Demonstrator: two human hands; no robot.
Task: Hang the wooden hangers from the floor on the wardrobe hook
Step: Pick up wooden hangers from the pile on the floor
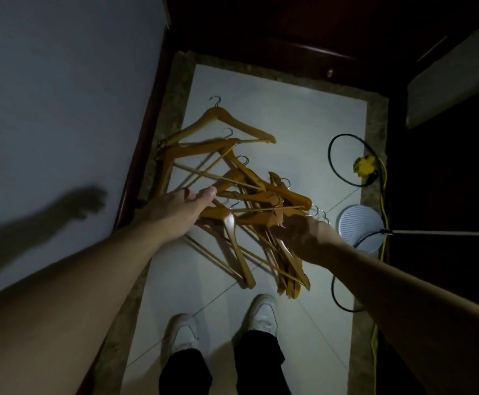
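Observation:
Several wooden hangers (232, 178) with metal hooks lie in a tangled pile on the pale floor tiles (303, 132). My left hand (175, 208) reaches down to the pile's left side, thumb spread, its fingertips against one hanger's end. My right hand (296, 233) is in shadow over a stacked bunch of hangers (292, 269) at the pile's right. Its fingers curl down around their necks, just beside the gathered hooks (319, 213). No wardrobe hook is in view.
My two white shoes (264, 315) stand just below the pile. A round grey ribbed disc (363, 220), a black cable loop (332, 155), a yellow cord and plug (363, 165) and a thin rod lie at the right. Dark wooden doors (289, 29) stand ahead, a pale wall at the left.

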